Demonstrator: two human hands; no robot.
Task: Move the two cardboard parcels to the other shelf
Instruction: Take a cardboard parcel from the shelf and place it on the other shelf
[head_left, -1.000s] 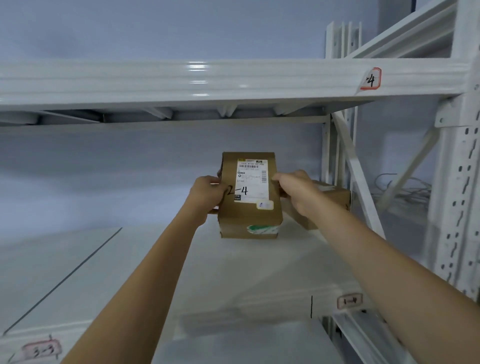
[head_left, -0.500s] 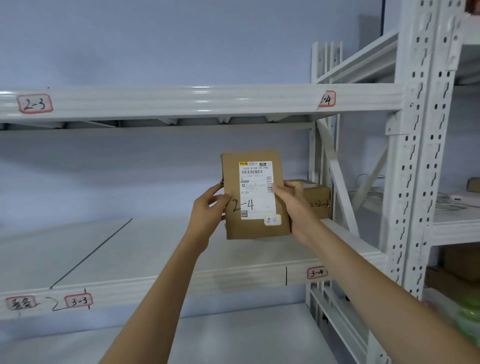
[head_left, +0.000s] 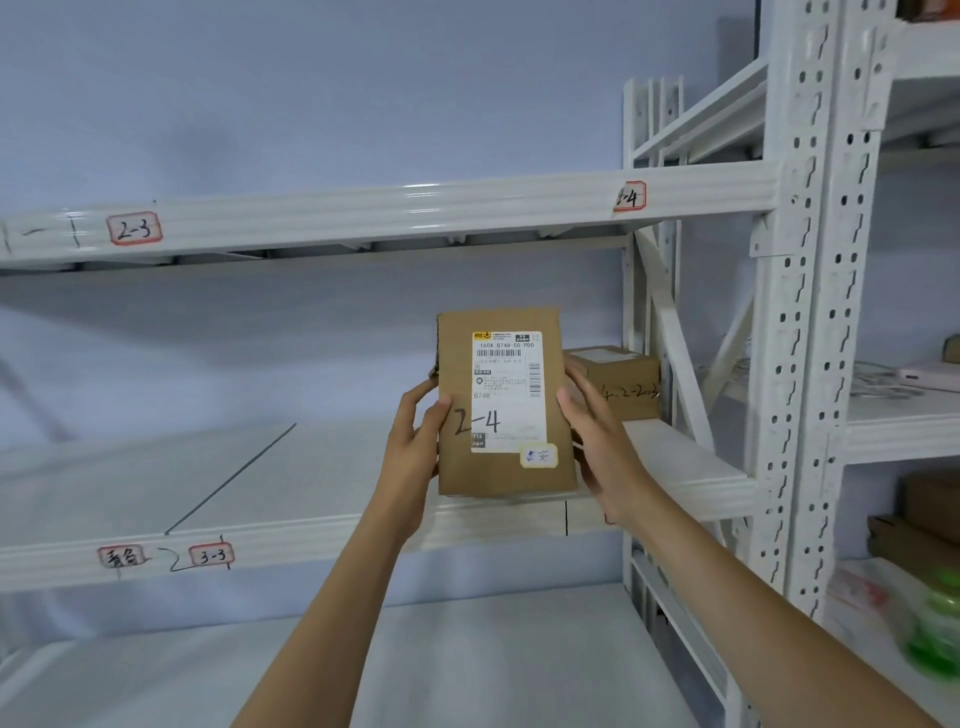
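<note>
Holding one parcel (head_left: 506, 402) upright in the air, in front of the middle shelf (head_left: 291, 488).

Left hand (head_left: 415, 441) and right hand (head_left: 597, 441) clamp its two long side edges, thumbs on the front face, fingers curled behind. Plain brown cardboard, flat rectangular box, stiff, matte; white shipping label (head_left: 508, 392), "2-4" in marker, small yellow sticker (head_left: 539, 456). Judged light and rigid; edge grip looks sound, label face likely slicker than bare board. Second parcel (head_left: 618, 382), squatter, same cardboard, sits on the shelf just behind the right hand, near the white steel upright (head_left: 810, 312). Upper shelf beam (head_left: 363, 218) carries tag "2-4" (head_left: 629, 196).
</note>
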